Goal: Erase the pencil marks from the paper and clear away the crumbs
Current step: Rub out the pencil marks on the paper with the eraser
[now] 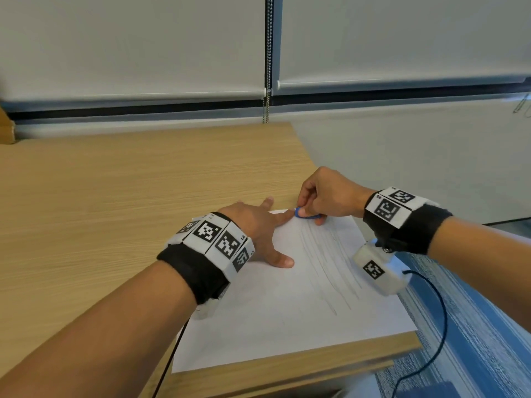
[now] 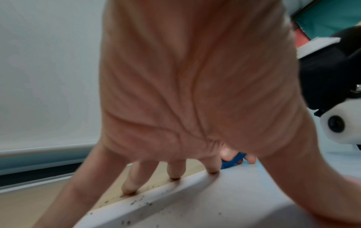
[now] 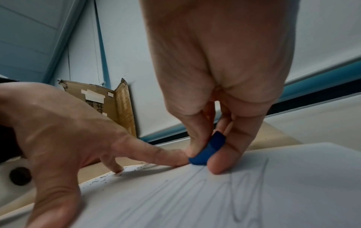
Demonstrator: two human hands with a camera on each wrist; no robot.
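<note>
A white sheet of paper [image 1: 273,311] lies at the right end of the wooden desk [image 1: 115,196], with long grey pencil strokes [image 1: 330,268] down its right half. My right hand [image 1: 321,193] pinches a small blue eraser [image 1: 304,214] between thumb and fingers and holds it down on the paper's far edge, where the strokes begin. The left hand [image 1: 258,225] lies spread on the paper's far left corner, fingers straight, its index fingertip almost at the eraser [image 3: 207,151]. Dark eraser crumbs [image 2: 140,202] dot the paper's edge and the desk beside my left fingers [image 2: 173,169].
The desk's right edge [image 1: 402,320] runs just under my right wrist, with blue striped floor [image 1: 474,326] below. A black cable [image 1: 436,326] hangs from the right wrist camera. White roller blinds [image 1: 143,44] and a bead chain [image 1: 268,53] stand behind the desk. A cardboard box [image 3: 117,101] sits far left.
</note>
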